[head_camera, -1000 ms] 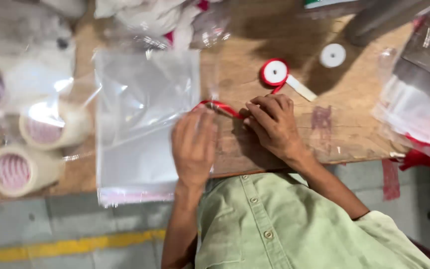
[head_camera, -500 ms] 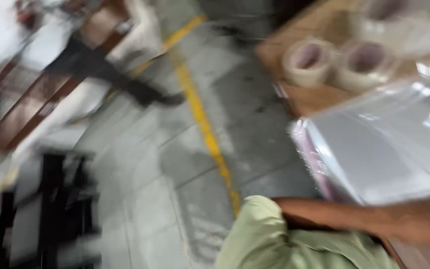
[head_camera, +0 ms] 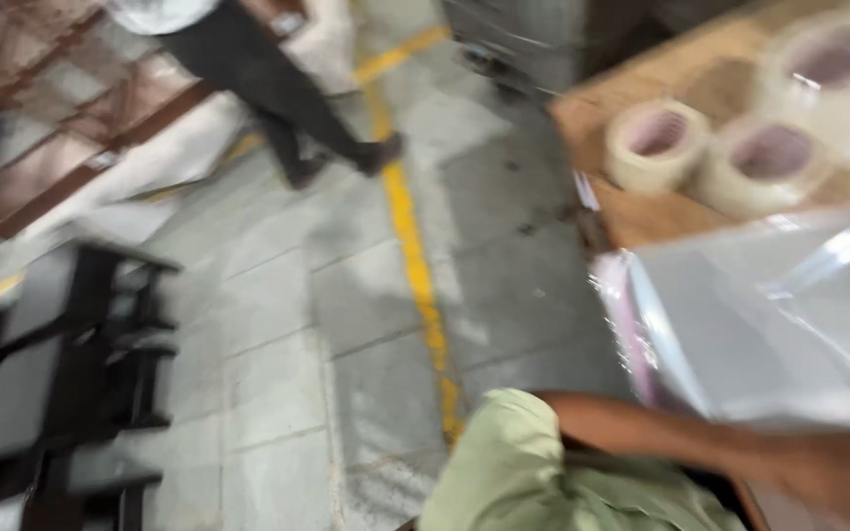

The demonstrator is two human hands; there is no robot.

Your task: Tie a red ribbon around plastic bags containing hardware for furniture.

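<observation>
My head is turned to the side, so the picture is blurred and shows mostly the grey floor (head_camera: 346, 324) with its yellow line (head_camera: 415, 265). My left arm (head_camera: 661, 433) comes out of my green sleeve (head_camera: 514, 472) and reaches to the right, toward the table (head_camera: 641, 216). My left hand (head_camera: 838, 472) is at the lower right edge, very blurred, so I cannot tell if it is open or closed. My right hand is not in view.

The nearest thing to this hand is the clear bag (head_camera: 779, 324). It lies flat on the table, just above my forearm, and it seems to touch the hand at its lower edge, but the blur hides the contact. The near end of the bag hangs a little over the table edge, toward the floor. Its long axis seems to run from this end into the table, up and to the right, though the far part is cut off.

Behind the bag stand three tape rolls (head_camera: 656, 143), close together. Far on the floor another person (head_camera: 248, 69) walks, and dark frames (head_camera: 61, 374) stand at the left.
</observation>
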